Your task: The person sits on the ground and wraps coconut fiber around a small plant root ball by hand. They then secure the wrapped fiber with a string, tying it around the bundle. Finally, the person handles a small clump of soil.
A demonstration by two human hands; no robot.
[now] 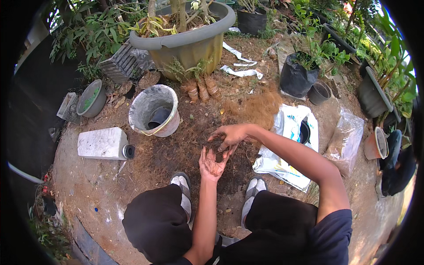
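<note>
Between my hands is a dark clump of soil and fibre (216,144). My left hand (212,165) is cupped under it, palm up, with fingers raised. From above, my right hand (233,134) curls its fingers over the clump, which partly hides it. Loose brown fibre (260,107) lies in a tangle on the soil beyond my right hand. A stained bucket (170,127) with a black pot (160,116) inside stands left of my hands. To the right lies a white plastic sack (268,160), with a black pot (304,132) at its opening.
A large planter (185,49) stands ahead, with several fibre-wrapped bundles (203,89) at its base. A white plastic container (101,144) lies at left. At right are a clear plastic bag (346,139) with brown contents and a black plant bag (298,78).
</note>
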